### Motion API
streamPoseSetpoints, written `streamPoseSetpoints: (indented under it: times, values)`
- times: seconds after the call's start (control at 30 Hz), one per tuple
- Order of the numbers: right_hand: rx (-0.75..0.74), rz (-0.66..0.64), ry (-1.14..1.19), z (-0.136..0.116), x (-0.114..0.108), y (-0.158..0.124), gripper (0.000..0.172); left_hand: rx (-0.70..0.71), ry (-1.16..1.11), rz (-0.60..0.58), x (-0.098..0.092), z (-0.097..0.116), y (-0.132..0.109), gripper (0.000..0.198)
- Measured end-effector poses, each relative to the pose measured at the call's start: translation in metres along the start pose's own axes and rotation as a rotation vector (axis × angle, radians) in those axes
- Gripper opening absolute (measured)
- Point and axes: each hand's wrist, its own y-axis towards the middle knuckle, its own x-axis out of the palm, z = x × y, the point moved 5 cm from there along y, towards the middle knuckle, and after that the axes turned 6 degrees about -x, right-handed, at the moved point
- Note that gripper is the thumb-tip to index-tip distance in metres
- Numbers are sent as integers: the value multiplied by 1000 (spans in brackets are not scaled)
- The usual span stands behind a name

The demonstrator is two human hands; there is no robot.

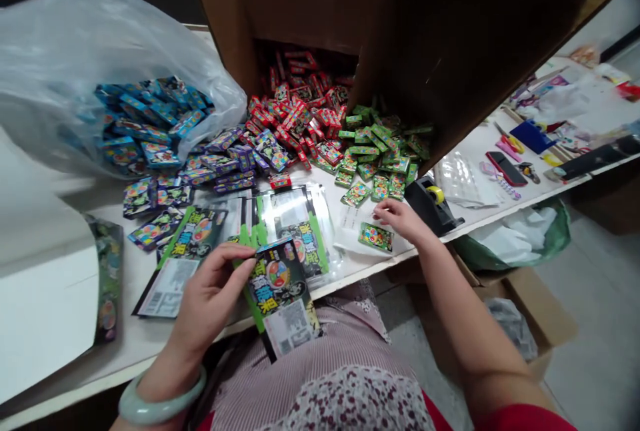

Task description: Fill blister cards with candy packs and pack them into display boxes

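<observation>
My left hand [213, 298] grips a clear packet with a green and black printed card [281, 294] near the table's front edge; a small blue box shows at the packet's top. My right hand [400, 216] reaches out over the table, fingers curled down beside a small green box [376, 236] that lies on a clear bag. Whether it touches the box I cannot tell. More printed packets [295, 218] lie flat between my hands. Piles of small boxes lie beyond: green [380, 158], red [300, 114], purple [225, 161] and blue [145, 121].
A big cardboard box [450, 31] lies on its side at the back, spilling the red and green boxes. A clear plastic bag [75, 51] holds the blue ones. A black tape dispenser [433, 201] stands right of my right hand. Scissors and oddments lie far right.
</observation>
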Motion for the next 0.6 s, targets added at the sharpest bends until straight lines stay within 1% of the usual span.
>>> streamPoseSetpoints:
  times: [0.07,0.13,0.17,0.23,0.3,0.37,0.43,0.53,0.6]
  values:
    - [-77,-97,91,-34,6,-6,20,23,-22,-14,6,6,0,9]
    - [-238,-273,203,-83,25,-12,19,52,-51,-29,13,13,-1,7]
    - [-319,-341,229,-108,36,-14,17,66,-68,-36,16,16,-1,5]
    - [-443,-453,220,-150,59,-16,14,81,-94,-57,20,20,-3,3]
    - [-494,-552,162,-176,83,-13,14,80,-116,-62,19,23,-6,2]
    - [-500,-636,100,-186,103,-6,13,70,-138,-54,16,24,-9,1]
    - [-493,-676,61,-186,116,2,14,59,-161,-49,13,23,-11,3]
    - [-463,-673,24,-180,124,9,15,60,-195,-40,11,21,-12,5]
    - [-428,-670,3,-177,126,10,15,58,-203,-10,12,17,-11,4]
